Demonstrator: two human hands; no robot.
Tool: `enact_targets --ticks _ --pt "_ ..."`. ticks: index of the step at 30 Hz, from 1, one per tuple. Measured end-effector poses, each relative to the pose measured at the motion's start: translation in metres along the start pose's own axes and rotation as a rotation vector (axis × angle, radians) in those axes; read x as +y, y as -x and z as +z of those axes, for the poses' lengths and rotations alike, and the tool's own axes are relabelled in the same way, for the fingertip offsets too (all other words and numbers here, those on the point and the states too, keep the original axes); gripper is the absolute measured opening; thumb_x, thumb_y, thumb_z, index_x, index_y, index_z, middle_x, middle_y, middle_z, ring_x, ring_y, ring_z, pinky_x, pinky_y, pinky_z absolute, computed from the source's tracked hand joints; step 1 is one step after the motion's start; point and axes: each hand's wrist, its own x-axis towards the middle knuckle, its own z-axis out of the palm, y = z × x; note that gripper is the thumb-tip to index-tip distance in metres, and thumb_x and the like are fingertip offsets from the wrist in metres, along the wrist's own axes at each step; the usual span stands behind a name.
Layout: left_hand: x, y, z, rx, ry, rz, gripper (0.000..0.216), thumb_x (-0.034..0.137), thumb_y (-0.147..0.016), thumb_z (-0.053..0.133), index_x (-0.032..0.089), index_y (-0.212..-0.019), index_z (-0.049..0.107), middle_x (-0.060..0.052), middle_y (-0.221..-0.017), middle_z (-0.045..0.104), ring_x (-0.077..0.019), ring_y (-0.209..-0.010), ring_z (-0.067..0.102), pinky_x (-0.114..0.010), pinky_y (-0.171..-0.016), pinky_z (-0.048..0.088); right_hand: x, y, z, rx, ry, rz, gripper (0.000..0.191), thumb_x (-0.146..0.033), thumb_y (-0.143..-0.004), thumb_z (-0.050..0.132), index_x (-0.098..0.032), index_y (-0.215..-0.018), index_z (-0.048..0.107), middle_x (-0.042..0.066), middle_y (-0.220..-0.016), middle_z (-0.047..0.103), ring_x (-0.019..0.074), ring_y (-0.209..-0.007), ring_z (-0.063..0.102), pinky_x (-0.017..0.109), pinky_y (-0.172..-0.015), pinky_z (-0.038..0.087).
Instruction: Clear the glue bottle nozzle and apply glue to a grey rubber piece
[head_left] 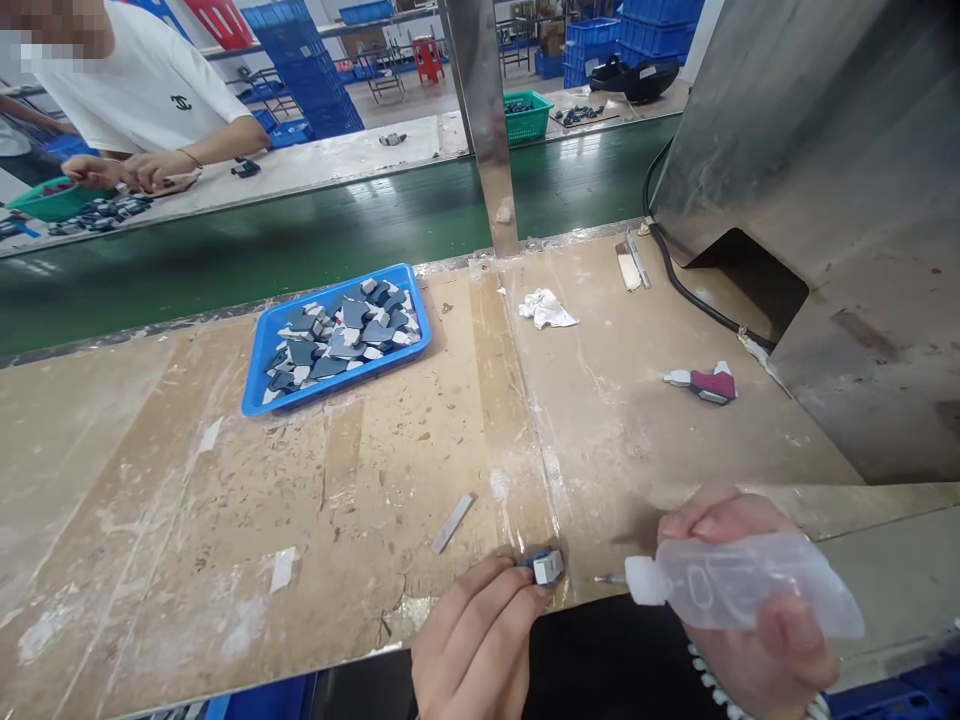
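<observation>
My left hand (480, 640) pinches a small grey-blue and white plastic part (546, 566) at the near edge of the worn workbench (360, 480). My right hand (757, 610) grips a clear squeeze bottle (742, 585) lying sideways, its white nozzle and thin metal tip pointing left at the part, a short gap away. A blue tray (259, 385) holding several similar grey and white parts sits further back on the left. One red, grey and white part (705, 383) lies alone on the right.
A crumpled white cloth (547, 308), a flat grey strip (453, 522) and a metal blade tool (631, 265) lie on the bench. A large steel housing (832, 200) and black cable (690, 295) fill the right. Beyond the green conveyor (300, 230) another person (142, 100) works.
</observation>
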Motion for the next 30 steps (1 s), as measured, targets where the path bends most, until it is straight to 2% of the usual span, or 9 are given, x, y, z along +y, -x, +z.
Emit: enact_targets --ticks 4,9,13,16,21,27,30 --pt "0.000 0.001 0.001 0.014 -0.003 -0.009 0.025 -0.005 -0.083 0.068 0.015 -0.096 0.074 -0.005 -0.088 0.075 -0.0218 -0.090 0.073 -0.034 -0.077 0.064 0.008 0.013 0.003 -0.055 0.070 -0.125 0.030 -0.052 -0.088 0.070 -0.023 -0.093 0.072 0.004 -0.076 0.064 0.0189 -0.069 0.060 0.029 -0.055 0.050" --pt "0.001 0.000 0.005 0.067 -0.017 -0.016 0.019 0.001 -0.086 0.068 0.018 -0.093 0.074 -0.003 -0.084 0.076 -0.0210 -0.085 0.075 -0.033 -0.074 0.065 0.010 0.018 0.006 -0.075 0.188 -0.173 0.036 -0.059 -0.089 0.068 -0.023 -0.095 0.071 0.006 -0.073 0.066 0.0239 -0.067 0.063 0.035 -0.052 0.051" --pt "0.002 0.001 0.009 0.117 -0.035 -0.040 0.017 0.004 -0.087 0.068 0.019 -0.090 0.074 -0.002 -0.082 0.076 -0.0208 -0.082 0.075 -0.032 -0.074 0.066 0.015 0.017 0.004 -0.071 0.248 -0.252 0.042 -0.066 -0.088 0.066 -0.024 -0.091 0.070 0.005 -0.069 0.067 0.0230 -0.061 0.064 0.034 -0.048 0.051" --pt "0.003 0.001 0.007 0.089 -0.044 -0.041 0.016 0.005 -0.088 0.068 0.019 -0.091 0.074 -0.002 -0.083 0.076 -0.0207 -0.084 0.075 -0.032 -0.075 0.066 0.022 0.015 0.000 -0.086 0.251 -0.339 0.044 -0.066 -0.090 0.062 -0.023 -0.090 0.071 0.005 -0.067 0.068 0.0222 -0.058 0.064 0.032 -0.045 0.050" --pt "0.001 0.002 0.002 0.035 -0.029 -0.021 0.023 -0.003 -0.084 0.069 0.017 -0.095 0.074 -0.003 -0.087 0.077 -0.0206 -0.087 0.075 -0.032 -0.075 0.066 0.026 0.017 -0.004 -0.100 0.240 -0.323 0.047 -0.068 -0.091 0.059 -0.022 -0.090 0.071 0.005 -0.066 0.066 0.0240 -0.059 0.065 0.033 -0.043 0.052" --pt "0.001 0.003 0.002 0.031 -0.012 -0.013 0.027 -0.006 -0.081 0.070 0.015 -0.097 0.074 -0.004 -0.090 0.076 -0.0214 -0.090 0.074 -0.034 -0.076 0.066 0.021 0.022 -0.006 -0.126 0.249 -0.285 0.043 -0.066 -0.093 0.057 -0.026 -0.097 0.072 0.005 -0.071 0.067 0.0265 -0.063 0.065 0.036 -0.046 0.052" --pt "0.003 0.002 0.004 0.048 -0.015 -0.030 0.026 -0.004 -0.083 0.070 0.017 -0.096 0.074 -0.002 -0.089 0.076 -0.0210 -0.088 0.075 -0.033 -0.075 0.066 0.015 0.020 -0.003 -0.083 0.175 -0.204 0.041 -0.067 -0.090 0.061 -0.027 -0.095 0.073 0.005 -0.074 0.065 0.0241 -0.066 0.062 0.034 -0.050 0.049"
